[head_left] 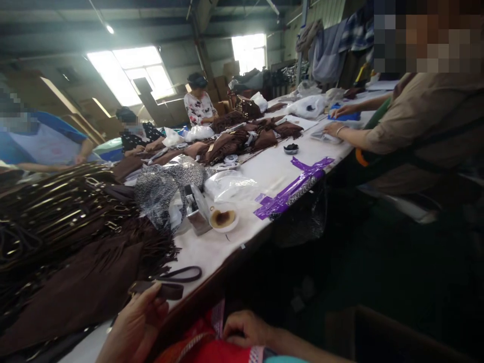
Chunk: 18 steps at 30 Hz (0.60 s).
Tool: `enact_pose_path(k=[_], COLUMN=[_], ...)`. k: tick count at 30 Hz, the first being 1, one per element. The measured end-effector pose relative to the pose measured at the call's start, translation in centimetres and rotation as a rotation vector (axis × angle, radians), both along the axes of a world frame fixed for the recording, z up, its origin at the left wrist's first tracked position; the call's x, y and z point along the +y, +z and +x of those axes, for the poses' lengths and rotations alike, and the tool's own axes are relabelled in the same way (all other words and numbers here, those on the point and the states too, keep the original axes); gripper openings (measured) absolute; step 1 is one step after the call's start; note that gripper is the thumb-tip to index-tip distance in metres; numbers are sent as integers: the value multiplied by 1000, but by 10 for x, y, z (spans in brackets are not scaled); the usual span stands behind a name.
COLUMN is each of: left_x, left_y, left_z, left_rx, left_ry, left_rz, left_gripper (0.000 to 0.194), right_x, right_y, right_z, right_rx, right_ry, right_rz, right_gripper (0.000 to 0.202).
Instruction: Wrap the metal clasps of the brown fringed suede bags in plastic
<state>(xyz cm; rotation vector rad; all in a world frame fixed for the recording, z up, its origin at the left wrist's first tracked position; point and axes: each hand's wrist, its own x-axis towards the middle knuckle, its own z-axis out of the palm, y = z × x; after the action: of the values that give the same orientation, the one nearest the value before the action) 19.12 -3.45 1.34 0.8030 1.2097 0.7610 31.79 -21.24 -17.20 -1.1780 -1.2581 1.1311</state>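
Two bare hands showed low in the view. The left hand (138, 322) was closed on a dark brown strap (172, 291), pinched between thumb and fingers above the near edge of the bench (212, 249). A second loop (198, 273) of similar strap stuck out just beyond it. The right hand (247, 326) lay over red cloth (223, 350) near the person's lap, its fingers curled; whether it gripped anything, I could not tell in that dim corner.

Left of the strap spread a brown fringed bag (86, 277), with a heap of dark bags (49, 206) and brassy metal fittings behind it. Farther along the bench stood a grey box (198, 221), just beside a white bowl (227, 228) with something brown inside. Clear plastic (230, 185) lay behind the bowl, and purple tape (291, 189) ran along the bench edge. Three people worked across the bench, and another person (419, 116) reached over it from the right, both hands near a blue thing (350, 115).
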Motion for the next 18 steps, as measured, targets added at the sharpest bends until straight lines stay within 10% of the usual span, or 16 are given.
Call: enact_pose_path(k=[18], left_x=[-2], left_y=[-10], left_z=[10], left_rx=[21], left_ry=[-61], left_rz=[-63], left_gripper=[16], right_x=[-14], right_y=[15], right_z=[13], right_rx=[-58], right_ry=[-216], right_rz=[-51], right_gripper=[28])
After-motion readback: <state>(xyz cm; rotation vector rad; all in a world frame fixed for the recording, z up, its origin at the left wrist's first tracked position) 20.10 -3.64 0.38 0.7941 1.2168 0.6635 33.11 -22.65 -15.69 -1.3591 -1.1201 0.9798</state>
